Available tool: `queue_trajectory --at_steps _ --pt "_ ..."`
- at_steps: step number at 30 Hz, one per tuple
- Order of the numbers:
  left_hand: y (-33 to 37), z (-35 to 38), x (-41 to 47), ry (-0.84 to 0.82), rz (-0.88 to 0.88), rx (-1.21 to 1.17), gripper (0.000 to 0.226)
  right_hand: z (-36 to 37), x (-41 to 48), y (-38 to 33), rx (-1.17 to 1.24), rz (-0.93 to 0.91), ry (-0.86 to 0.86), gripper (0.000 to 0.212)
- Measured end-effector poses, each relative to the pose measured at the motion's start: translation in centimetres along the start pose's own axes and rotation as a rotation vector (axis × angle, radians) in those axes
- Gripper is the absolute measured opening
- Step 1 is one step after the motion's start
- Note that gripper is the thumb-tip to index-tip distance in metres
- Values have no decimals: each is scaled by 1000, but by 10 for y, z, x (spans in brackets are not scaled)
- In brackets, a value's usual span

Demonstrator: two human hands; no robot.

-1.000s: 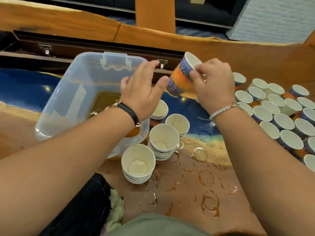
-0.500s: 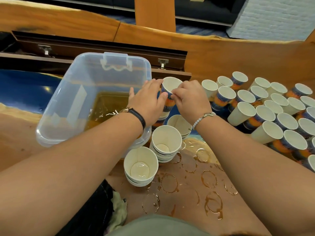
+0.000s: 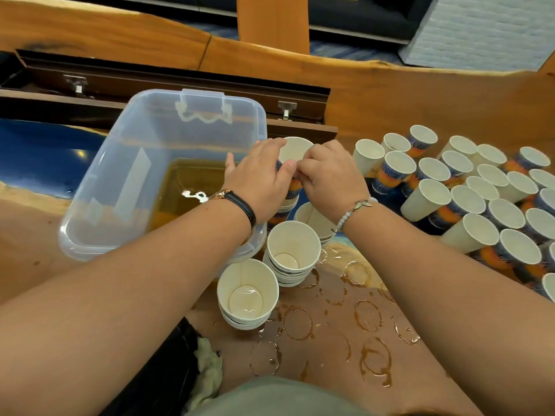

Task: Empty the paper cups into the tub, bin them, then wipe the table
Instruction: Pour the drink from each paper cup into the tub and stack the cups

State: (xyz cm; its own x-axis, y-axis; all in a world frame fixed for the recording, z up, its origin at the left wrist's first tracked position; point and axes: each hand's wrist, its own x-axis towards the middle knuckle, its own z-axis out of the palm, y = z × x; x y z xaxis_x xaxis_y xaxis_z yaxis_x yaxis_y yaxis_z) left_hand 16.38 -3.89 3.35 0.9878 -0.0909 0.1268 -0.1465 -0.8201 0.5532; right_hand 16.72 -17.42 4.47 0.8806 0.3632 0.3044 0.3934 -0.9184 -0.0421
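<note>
Cloth: a pale crumpled cloth [image 3: 207, 367] lies at the near edge, against something black I cannot make out.
Table: the brown table [image 3: 327, 361] in front of me is wet with ring-shaped stains [image 3: 368, 316].
Nearest stack: a stack of nested cups [image 3: 247, 295] stands just beside the tub's near corner, with a little brown liquid in the top one.
Second stack: a taller stack [image 3: 292, 250] stands just behind it, to the right.
Third stack: another stack [image 3: 312, 217] is partly hidden by my right wrist.
Left hand: my left hand [image 3: 258, 181] curls round the left side of the cup.
Right hand: my right hand [image 3: 330, 178] pinches its right side.
Cup: the cup [image 3: 297, 148] is upright, mouth up, beside the tub's right wall. It sits over a fourth stack [image 3: 283, 207] that shows only its rims.
Tub: the clear tub [image 3: 120, 187] on my left holds brown liquid [image 3: 183, 184].
Other cups: a crowd of cups [image 3: 468, 190] stands upright to the right. I cannot tell whether they are full.
</note>
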Motion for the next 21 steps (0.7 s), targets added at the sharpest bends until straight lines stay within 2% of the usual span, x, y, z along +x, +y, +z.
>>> queue_trajectory --at_steps 8,15,21 --pt "-1 1 0 4 -10 2 46 2 1 -3 -26 -3 -26 29" --pt "-1 1 0 0 -12 -3 46 15 4 3 -227 -7 -210 30" --pt "0 1 1 -7 -18 -1 46 18 13 18 -415 -4 -234 32"
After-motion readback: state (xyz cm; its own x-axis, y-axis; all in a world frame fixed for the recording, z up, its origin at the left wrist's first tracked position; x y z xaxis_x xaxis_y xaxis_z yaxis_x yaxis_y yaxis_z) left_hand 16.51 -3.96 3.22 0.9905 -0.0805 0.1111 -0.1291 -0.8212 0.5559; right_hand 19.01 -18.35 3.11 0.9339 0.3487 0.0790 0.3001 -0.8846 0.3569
